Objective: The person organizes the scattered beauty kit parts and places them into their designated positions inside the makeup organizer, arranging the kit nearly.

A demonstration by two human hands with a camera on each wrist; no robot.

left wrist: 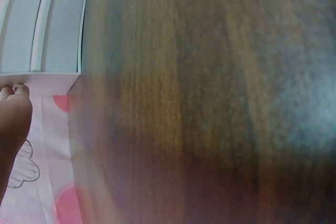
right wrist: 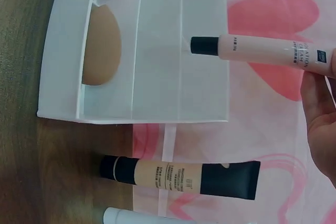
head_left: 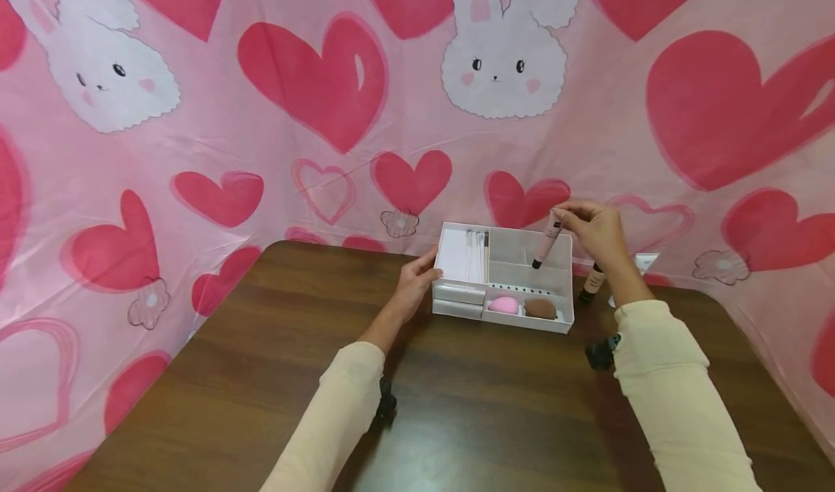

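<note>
A white cosmetics organizer [head_left: 528, 324] stands on the brown table. My left hand [head_left: 414, 282] holds its left side, with fingertips against the side wall in the left wrist view; part of the hand is out of frame there. My right hand [head_left: 595, 232] pinches the top end of a pink cream tube [right wrist: 262, 50]. The tube hangs tilted, black cap down, over the organizer's right rear compartments. A pink makeup sponge [head_left: 504, 304] and a brown makeup sponge [head_left: 540, 308] lie in the front section. Several thin brushes or sticks [head_left: 478, 256] stand at the left rear.
Right of the organizer, a beige foundation tube [right wrist: 168, 176] with black ends stands cap down. Beside it is a white tube [right wrist: 142, 217], partly hidden by my right forearm in the head view. Two drawers [head_left: 459, 301] face the front left. Pink heart-patterned cloth [head_left: 313, 86] hangs behind the table.
</note>
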